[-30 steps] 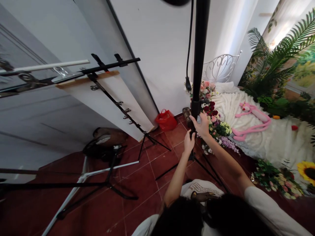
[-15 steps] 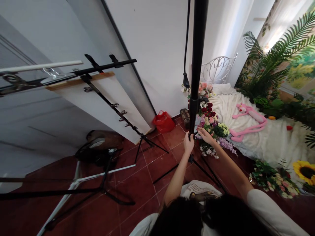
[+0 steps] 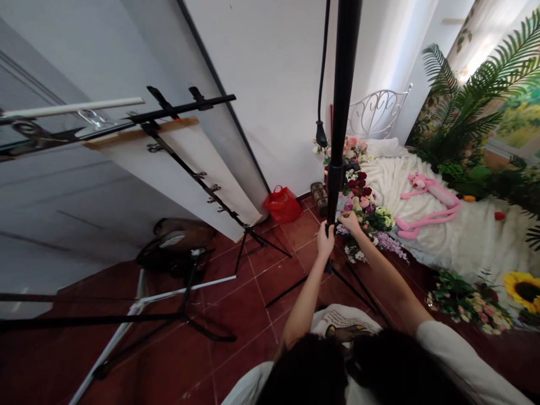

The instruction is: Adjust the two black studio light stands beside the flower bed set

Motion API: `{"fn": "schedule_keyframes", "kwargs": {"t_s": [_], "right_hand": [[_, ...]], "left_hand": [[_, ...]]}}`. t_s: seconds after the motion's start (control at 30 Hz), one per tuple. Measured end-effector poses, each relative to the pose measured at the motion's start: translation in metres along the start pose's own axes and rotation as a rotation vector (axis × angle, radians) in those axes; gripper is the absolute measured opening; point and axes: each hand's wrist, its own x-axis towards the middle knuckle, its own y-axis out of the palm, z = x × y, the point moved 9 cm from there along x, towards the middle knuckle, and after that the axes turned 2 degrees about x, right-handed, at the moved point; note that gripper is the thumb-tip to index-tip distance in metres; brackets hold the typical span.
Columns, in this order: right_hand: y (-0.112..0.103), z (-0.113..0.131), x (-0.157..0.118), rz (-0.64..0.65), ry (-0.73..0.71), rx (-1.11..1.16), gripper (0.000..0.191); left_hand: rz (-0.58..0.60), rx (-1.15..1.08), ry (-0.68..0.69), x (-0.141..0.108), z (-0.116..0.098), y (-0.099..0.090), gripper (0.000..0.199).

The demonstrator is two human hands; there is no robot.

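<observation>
left hand (image 3: 325,242): fingers clamped around black tubular metal pole (image 3: 343,84). right hand (image 3: 351,222) just right of pole, fingers bunched, hold unclear. slack left grip might let pole tip.

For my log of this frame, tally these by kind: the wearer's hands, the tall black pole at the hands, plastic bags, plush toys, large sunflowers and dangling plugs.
Hands (left hand, right hand): 2
Tall black pole: 1
Red plastic bag: 1
Pink plush toy: 1
Large sunflower: 1
Dangling plug: 1
Total: 7
</observation>
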Motion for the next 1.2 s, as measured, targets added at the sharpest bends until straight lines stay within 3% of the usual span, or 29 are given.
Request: {"fn": "schedule_keyframes", "kwargs": {"t_s": [0.17, 0.33, 0.43, 0.53, 0.63, 0.77, 0.93, 1.07, 1.2], "right_hand": [[-0.007, -0.033, -0.035, 0.045, 0.23, 0.398, 0.029], [-0.03, -0.104, -0.1, -0.03, 0.416, 0.555, 0.022], [-0.042, -0.154, -0.152, -0.112, 0.575, 0.617, 0.016], [-0.056, -0.192, -0.205, -0.212, 0.685, 0.681, 0.01], [-0.078, -0.217, -0.255, -0.372, 0.769, 0.729, 0.008], [-0.119, -0.232, -0.315, -0.631, 0.767, 0.812, 0.012], [-0.165, -0.237, -0.402, -1.006, 0.702, 0.955, 0.006], [-0.187, -0.231, -0.473, -1.253, 0.621, 1.083, 0.005], [-0.2, -0.219, -0.519, -1.351, 0.517, 1.264, 0.022]], "left_hand": [[-0.013, -0.056, -0.028, -0.008, 0.014, -0.008, 0.043], [-0.07, -0.019, -0.154, -0.054, 0.064, -0.014, 0.039], [0.072, -0.012, -0.255, -0.088, 0.093, 0.013, 0.036], [0.27, -0.018, -0.232, -0.112, 0.095, 0.054, 0.033], [0.471, -0.04, -0.136, -0.131, 0.071, 0.101, 0.032], [0.737, -0.069, -0.027, -0.164, 0.03, 0.167, 0.032], [1.057, -0.139, 0.161, -0.239, -0.034, 0.24, 0.029], [1.315, -0.216, 0.291, -0.318, -0.095, 0.275, 0.031], [1.514, -0.382, 0.385, -0.387, -0.148, 0.287, 0.033]]}}
